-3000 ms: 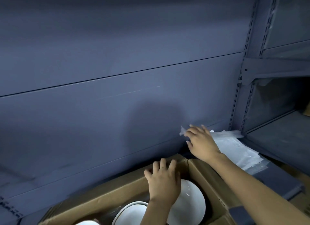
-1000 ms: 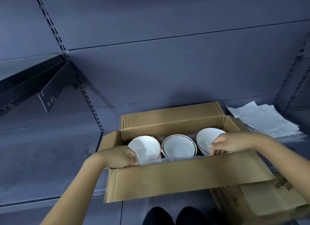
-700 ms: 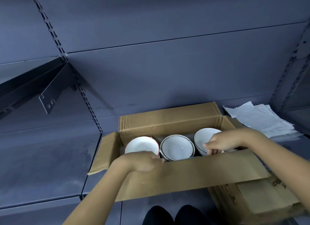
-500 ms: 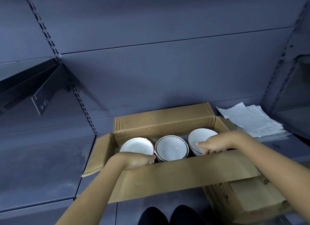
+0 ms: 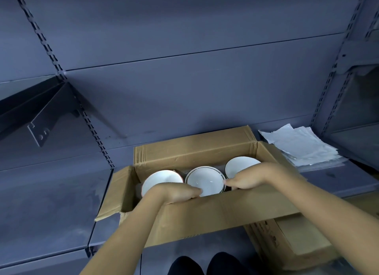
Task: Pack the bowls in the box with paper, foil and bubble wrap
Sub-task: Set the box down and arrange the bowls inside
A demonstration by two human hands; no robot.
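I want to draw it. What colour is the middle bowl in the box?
The middle bowl is white with a thin dark rim line; head view.

Three bowls crowd the box wall to wall. Its far flap and near flap stand at 12 and 6 o'clock. Shelf room opens at 9 o'clock; a paper stack lies at 2.

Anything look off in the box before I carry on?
Nothing broken or spilled. The left bowl, middle bowl and right bowl sit close together in the box with no obvious padding between them. The paper stack is fanned out.
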